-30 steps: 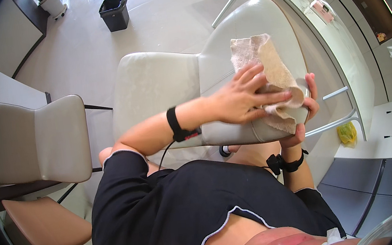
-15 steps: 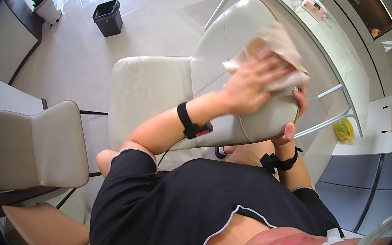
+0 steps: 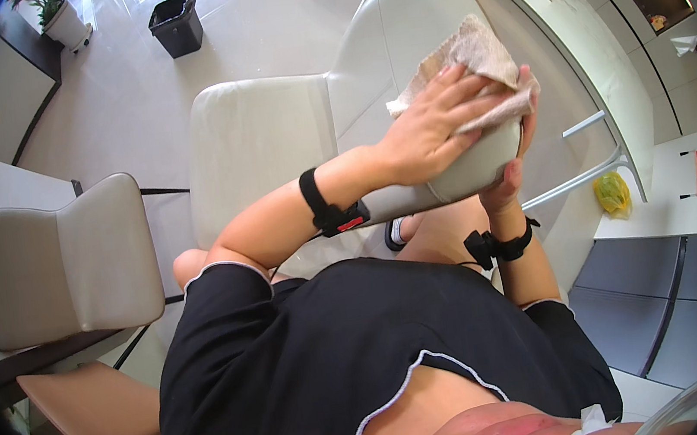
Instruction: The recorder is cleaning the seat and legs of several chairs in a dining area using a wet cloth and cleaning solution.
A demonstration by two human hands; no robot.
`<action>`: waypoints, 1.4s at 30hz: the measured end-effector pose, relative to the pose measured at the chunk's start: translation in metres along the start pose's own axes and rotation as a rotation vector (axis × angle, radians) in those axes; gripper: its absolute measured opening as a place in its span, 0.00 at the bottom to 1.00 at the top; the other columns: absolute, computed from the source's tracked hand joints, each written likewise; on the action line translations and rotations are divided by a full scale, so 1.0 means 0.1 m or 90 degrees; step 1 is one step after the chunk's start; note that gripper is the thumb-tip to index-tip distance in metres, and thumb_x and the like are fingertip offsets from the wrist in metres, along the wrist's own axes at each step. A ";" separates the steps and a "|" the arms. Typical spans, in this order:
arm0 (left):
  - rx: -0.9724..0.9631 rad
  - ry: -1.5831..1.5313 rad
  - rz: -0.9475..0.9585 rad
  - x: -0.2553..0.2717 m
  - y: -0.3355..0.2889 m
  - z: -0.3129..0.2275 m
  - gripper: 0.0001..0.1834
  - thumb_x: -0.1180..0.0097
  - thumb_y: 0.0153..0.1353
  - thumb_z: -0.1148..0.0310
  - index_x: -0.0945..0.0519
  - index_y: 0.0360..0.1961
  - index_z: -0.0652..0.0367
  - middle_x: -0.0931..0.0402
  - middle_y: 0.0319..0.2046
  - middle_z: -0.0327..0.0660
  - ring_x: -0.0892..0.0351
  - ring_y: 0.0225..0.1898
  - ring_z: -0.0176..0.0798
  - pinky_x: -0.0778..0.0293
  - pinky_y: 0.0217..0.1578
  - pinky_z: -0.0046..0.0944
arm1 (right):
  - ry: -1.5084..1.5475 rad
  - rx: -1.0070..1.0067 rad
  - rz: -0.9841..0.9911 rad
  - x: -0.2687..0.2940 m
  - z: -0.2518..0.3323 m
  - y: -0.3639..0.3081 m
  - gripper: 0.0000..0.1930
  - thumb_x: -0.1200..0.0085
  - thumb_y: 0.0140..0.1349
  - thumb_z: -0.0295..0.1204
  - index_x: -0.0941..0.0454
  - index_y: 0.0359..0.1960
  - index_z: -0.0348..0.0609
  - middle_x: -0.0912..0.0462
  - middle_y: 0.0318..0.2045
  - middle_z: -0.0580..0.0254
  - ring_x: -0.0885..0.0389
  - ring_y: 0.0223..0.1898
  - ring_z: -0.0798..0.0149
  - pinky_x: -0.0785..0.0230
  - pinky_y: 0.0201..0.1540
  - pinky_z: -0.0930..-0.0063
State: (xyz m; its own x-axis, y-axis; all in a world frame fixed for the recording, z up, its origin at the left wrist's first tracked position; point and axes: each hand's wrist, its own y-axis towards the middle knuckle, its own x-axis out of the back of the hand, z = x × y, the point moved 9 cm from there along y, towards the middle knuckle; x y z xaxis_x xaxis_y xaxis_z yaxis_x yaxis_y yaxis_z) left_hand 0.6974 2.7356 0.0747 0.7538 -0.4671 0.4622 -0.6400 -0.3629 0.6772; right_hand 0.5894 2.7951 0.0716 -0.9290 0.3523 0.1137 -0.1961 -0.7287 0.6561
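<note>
Lying flat with fingers spread, left hand (image 3: 440,124) pressed cloth (image 3: 468,44) onto chair backrest (image 3: 402,15); right hand (image 3: 511,180) gripped its edge. Cloth looked soft, light; backrest probably stiff, slick, best rim-held.

Room opens over the seat (image 3: 261,145), backrest (image 3: 420,22) blocking rightward.

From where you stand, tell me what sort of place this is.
Probably a dining area, perhaps at home or in an office: padded chairs, a long pale table and a potted plant are in view.
</note>
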 end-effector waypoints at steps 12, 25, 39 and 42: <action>0.315 0.071 0.265 -0.84 -2.50 1.10 0.25 0.43 0.61 0.63 0.24 0.60 0.54 0.29 0.62 0.48 0.34 0.66 0.54 0.38 0.68 0.50 | -0.038 0.048 0.050 -0.23 0.16 0.14 0.42 0.61 0.69 0.57 0.51 0.76 0.43 0.52 0.78 0.49 0.52 0.77 0.53 0.56 0.76 0.54; 0.040 0.015 -0.099 -0.28 -1.03 0.02 0.32 0.50 0.65 0.60 0.34 0.72 0.35 0.54 0.78 0.45 0.63 0.77 0.66 0.64 0.75 0.63 | -0.055 0.039 0.009 -0.28 0.20 0.09 0.37 0.65 0.66 0.49 0.45 0.74 0.44 0.49 0.77 0.52 0.48 0.76 0.53 0.52 0.75 0.53; 0.332 -0.108 -0.136 -0.74 -1.78 0.89 0.33 0.64 0.76 0.55 0.47 0.76 0.60 0.58 0.77 0.57 0.70 0.79 0.61 0.68 0.75 0.56 | -0.011 0.024 -0.008 -0.21 0.09 0.06 0.38 0.63 0.67 0.55 0.44 0.73 0.46 0.47 0.76 0.54 0.44 0.74 0.52 0.44 0.72 0.52; 0.170 -0.043 -0.150 -0.34 -1.04 0.28 0.34 0.58 0.74 0.56 0.46 0.76 0.57 0.54 0.76 0.55 0.67 0.78 0.63 0.66 0.75 0.60 | -0.009 0.023 0.006 -0.18 0.12 0.06 0.42 0.63 0.68 0.60 0.46 0.74 0.43 0.48 0.76 0.52 0.45 0.75 0.51 0.45 0.73 0.52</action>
State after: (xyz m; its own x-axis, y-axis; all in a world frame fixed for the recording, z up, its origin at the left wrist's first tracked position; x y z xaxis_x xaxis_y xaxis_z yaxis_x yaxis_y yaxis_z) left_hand 0.7347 2.7668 -0.0272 0.8798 -0.3939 0.2660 -0.4723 -0.6613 0.5828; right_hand 0.6091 2.7913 0.0829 -0.9264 0.3533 0.1303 -0.1753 -0.7109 0.6811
